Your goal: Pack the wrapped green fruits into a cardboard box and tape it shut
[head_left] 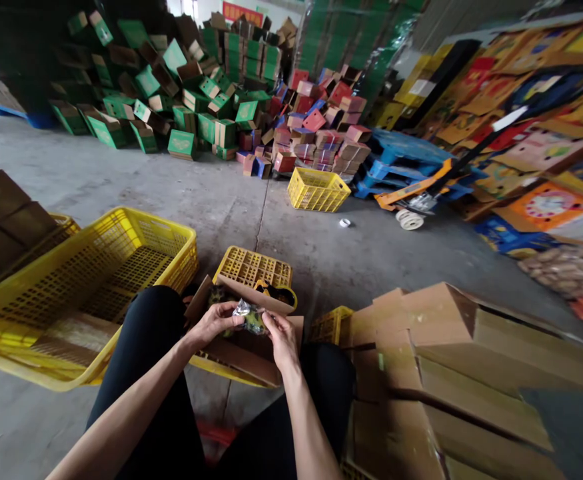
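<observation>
Packet point(250, 322) seemingly between left fingers point(230, 309), right fingers point(268, 319).

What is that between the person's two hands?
A small shiny wrapped packet, pinched by the left hand and right hand above an open cardboard box, in the head view.

A crinkled clear plastic wrapper point(245, 315) is glinting glossily, pinched between the left hand point(215, 324) and the right hand point(282, 341). Just beneath both hands, a cardboard box point(236, 357) is showing matt brown, fibrous flaps. Left of the left hand, a yellow crate point(96, 267) of smooth moulded plastic lattice is giving off a dull sheen. Right of the right hand, plain cartons point(446, 347) are lying papery and matt. Ahead of the hands, the concrete floor point(321, 247) is looking rough and dusty, while far beyond it printed green cartons point(181, 113) are shining faintly.
</observation>
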Available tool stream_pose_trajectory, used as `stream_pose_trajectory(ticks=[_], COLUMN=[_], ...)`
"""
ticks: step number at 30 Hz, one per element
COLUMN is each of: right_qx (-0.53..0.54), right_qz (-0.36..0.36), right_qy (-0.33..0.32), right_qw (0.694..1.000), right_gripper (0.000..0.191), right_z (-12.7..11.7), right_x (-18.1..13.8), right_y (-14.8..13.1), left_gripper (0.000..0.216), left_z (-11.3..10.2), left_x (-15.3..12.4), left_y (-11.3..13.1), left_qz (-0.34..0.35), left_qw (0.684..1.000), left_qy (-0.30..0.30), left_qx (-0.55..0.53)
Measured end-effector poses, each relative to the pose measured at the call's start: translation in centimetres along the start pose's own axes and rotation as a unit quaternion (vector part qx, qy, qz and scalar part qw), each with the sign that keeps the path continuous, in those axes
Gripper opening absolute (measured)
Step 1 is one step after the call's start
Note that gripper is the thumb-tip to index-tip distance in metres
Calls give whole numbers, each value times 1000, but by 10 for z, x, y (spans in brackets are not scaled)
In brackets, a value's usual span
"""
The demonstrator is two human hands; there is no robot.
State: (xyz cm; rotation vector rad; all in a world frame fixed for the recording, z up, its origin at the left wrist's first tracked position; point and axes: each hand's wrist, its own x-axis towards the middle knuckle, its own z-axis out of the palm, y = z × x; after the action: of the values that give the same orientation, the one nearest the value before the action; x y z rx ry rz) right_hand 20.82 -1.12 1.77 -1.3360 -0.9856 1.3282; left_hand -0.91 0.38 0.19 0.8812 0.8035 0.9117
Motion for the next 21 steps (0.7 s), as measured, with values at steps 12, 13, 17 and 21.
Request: stream_pose_trajectory(ticks=[12, 13, 17, 21], right_qx=[-9, -3, 3, -13], right_qz=[15, 10, -17, -7], right_qy=[3, -9, -45, -34], right_qw=[1000, 1000, 999, 999], right_gripper=[54, 55, 53, 46], right_z=[2, 3, 7, 6], right_x=[-3, -3, -4, -5], right_y=[-4, -5, -8, -5], left_gripper=[59, 59, 59, 65], left_z=[2, 3, 5, 7], left_x=[-1, -2, -4, -4], left_y=[3, 5, 8, 7], left_qz=[4, 6, 11, -15], left_qw=[1000, 1000, 999, 999], left_qy=[10, 12, -5, -12], left_qx=[-3, -4, 34, 46])
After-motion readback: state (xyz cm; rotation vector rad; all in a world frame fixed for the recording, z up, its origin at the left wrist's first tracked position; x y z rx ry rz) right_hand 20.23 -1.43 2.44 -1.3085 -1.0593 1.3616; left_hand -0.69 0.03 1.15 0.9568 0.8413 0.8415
